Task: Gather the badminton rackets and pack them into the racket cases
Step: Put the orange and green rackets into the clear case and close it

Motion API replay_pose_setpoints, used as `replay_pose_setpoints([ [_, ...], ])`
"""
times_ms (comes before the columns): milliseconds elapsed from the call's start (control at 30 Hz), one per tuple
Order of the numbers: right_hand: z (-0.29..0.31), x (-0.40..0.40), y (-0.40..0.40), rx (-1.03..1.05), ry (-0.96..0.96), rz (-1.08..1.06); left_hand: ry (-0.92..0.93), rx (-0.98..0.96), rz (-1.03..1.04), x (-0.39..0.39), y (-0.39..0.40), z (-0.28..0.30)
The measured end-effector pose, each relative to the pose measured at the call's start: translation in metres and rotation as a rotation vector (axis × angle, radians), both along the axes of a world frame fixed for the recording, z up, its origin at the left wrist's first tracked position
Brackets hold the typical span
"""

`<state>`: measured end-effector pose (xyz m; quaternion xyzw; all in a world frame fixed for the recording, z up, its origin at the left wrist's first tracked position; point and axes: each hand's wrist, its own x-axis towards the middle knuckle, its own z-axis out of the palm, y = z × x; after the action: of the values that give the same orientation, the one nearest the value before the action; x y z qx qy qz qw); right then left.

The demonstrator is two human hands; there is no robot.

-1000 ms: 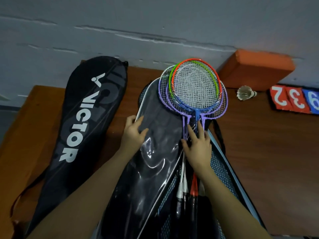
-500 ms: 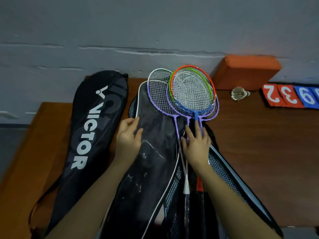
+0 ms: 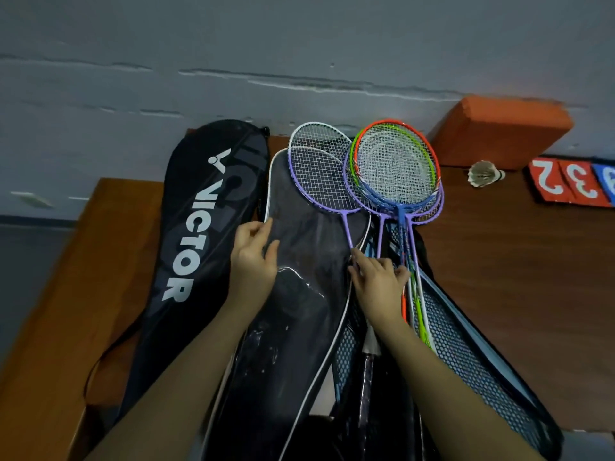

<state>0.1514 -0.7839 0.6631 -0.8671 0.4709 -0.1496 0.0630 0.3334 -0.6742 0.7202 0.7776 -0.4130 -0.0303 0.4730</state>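
Note:
An open racket case lies in the middle of the wooden table, its dark flap (image 3: 299,294) with a clear window folded to the left and its blue mesh lining (image 3: 472,357) showing on the right. My left hand (image 3: 254,261) holds the flap's left edge. A stack of rackets (image 3: 396,171) with orange, green, blue and purple frames lies heads-up in the case. One purple-and-white racket (image 3: 319,174) is fanned out to the left over the flap. My right hand (image 3: 376,281) rests on the shafts, fingers pinching the shaft of that racket.
A black VICTOR case (image 3: 199,234) lies closed at the left. An orange block (image 3: 499,134) stands against the grey wall at the back right, with a shuttlecock (image 3: 484,174) and red and blue number cards (image 3: 572,186) beside it. The bare table (image 3: 515,277) extends right.
One purple-and-white racket has swung left out of the stack and now lies over the flap. My right hand shifted left onto its shaft. My left hand stays at the flap's edge.

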Motion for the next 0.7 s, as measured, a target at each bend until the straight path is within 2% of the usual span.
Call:
replay_pose_setpoints([
  [133,-0.005,0.015,-0.005,0.014,0.028,0.004,0.018,0.036,0.015,0.001,0.000,-0.004],
  [333,-0.011,0.015,-0.009,0.051,-0.132,-0.029,0.112,0.107,0.026,0.013,-0.007,-0.004],
  [433,-0.009,0.007,-0.013,0.057,-0.202,-0.044,0.119,0.129,-0.036,0.023,-0.022,-0.006],
  [567,-0.007,0.000,-0.019,0.094,-0.305,-0.073,0.188,0.250,-0.107,0.031,-0.044,-0.013],
  [700,-0.006,0.000,-0.020,0.114,-0.315,-0.102,0.184,0.284,-0.117,0.038,-0.055,-0.017],
])
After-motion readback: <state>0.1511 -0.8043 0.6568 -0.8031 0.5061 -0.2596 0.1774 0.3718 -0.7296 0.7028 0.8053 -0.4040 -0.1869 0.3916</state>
